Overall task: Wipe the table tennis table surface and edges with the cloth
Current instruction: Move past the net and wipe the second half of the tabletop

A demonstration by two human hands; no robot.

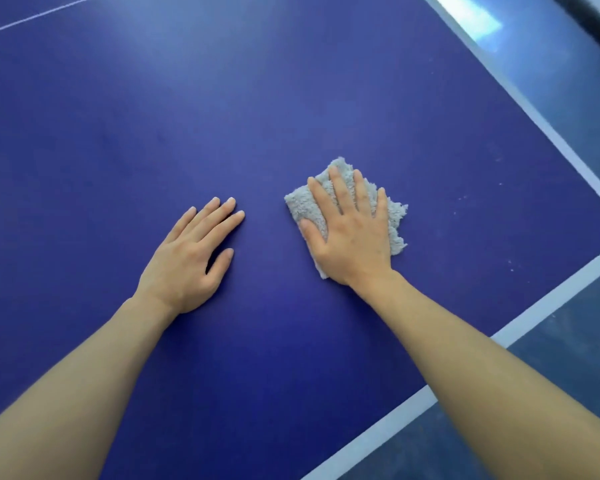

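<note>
The blue table tennis table fills most of the view. A folded grey fluffy cloth lies flat on it, right of centre. My right hand presses on the cloth with straight, spread fingers and covers most of it. My left hand rests flat on the bare blue surface, a hand's width left of the cloth, fingers straight and close together.
White edge lines run along the near right side and the far right side and meet in a corner at the right. A thin white line crosses the far left. Small pale specks dot the surface near the right corner. Grey floor lies beyond.
</note>
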